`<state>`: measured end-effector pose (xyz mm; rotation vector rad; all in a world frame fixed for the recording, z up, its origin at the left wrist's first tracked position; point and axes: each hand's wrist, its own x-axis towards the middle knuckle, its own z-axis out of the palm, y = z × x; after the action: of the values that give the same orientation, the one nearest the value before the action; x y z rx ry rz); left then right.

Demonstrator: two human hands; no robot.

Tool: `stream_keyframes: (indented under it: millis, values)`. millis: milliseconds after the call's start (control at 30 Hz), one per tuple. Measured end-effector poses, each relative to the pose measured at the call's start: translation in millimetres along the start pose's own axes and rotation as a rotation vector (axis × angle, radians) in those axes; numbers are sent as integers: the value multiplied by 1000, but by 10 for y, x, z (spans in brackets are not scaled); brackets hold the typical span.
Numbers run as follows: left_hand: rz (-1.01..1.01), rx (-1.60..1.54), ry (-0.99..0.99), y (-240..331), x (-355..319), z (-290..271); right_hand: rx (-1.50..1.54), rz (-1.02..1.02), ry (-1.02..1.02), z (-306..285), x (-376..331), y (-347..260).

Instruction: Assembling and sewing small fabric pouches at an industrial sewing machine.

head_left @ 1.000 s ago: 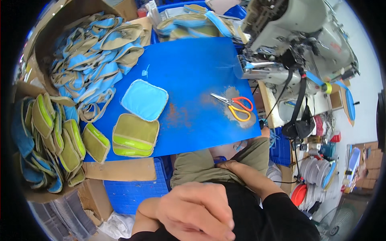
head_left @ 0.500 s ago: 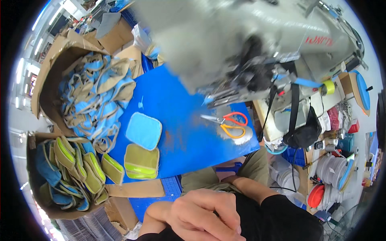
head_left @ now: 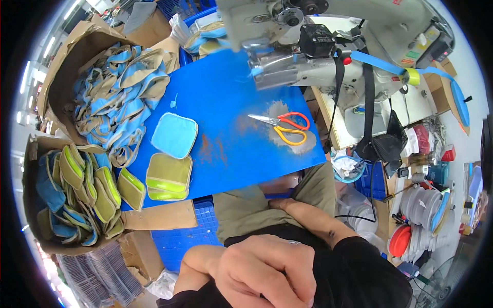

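My left hand (head_left: pixel 267 269) is raised close to the camera at the lower middle, its fingers curled together. Anything inside those fingers is hidden. My right hand (head_left: pixel 280 204) rests down between my thighs, its fingers mostly out of sight. On the blue tabletop (head_left: pixel 221 133) in front of me lie scissors (head_left: pixel 281 126) with one red and one orange handle loop. Left of them are a light blue rounded-square pad (head_left: pixel 174 135) and, nearer me, an olive pad (head_left: pixel 168 177) with a bright yellow-green band. Neither hand touches these things.
A sewing machine (head_left: pixel 328 66) overhangs the table's far right. At the left stand a cardboard box (head_left: pixel 56 97) of blue-and-tan strips and another box (head_left: pixel 32 205) packed with pads. Blue tape runs through a yellow roll (head_left: pixel 412 77). White reels (head_left: pixel 418 205) stand at the far right.
The view has shifted, so the table, pads and scissors sit slightly higher and further left, and the machine shows more sharply. My left hand stays raised and curled; my right stays at my lap.
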<state>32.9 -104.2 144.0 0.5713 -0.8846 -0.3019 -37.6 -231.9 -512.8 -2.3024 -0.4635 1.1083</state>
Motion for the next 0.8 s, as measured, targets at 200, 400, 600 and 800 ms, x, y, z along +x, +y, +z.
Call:
stream_keyframes:
  millis: [200, 400, 600, 800]
  values:
    - [166, 112, -70, 228, -456, 167, -70, -138, -151, -1108, -840, -993]
    - [505, 394, -150, 268, -616, 241, -142, -42, 35, -960, -839, -867]
    - [575, 401, -109, 156, -550, 88, -133, -10, -71, -650, -635, -300]
    - [576, 515, -48, 191, -532, -119, -237, -126, -69, -1002, -728, -742]
